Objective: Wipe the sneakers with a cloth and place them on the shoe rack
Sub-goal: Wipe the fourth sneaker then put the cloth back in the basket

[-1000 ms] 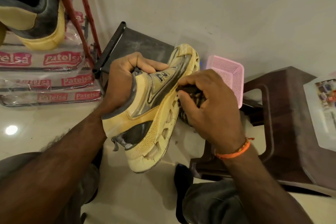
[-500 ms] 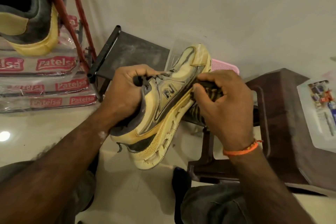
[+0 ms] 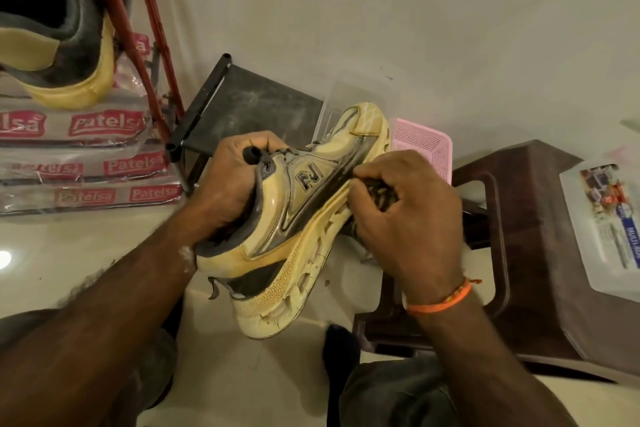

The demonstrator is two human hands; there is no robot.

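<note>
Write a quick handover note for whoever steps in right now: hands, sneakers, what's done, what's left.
Left hand grips the yellow sneaker at its collar, held in the air.
Right hand pinches the dark cloth against the sneaker's side.
The other sneaker already sits on the red shoe rack, upper left.
Left: finish wiping this one, then rack it beside its mate.
</note>
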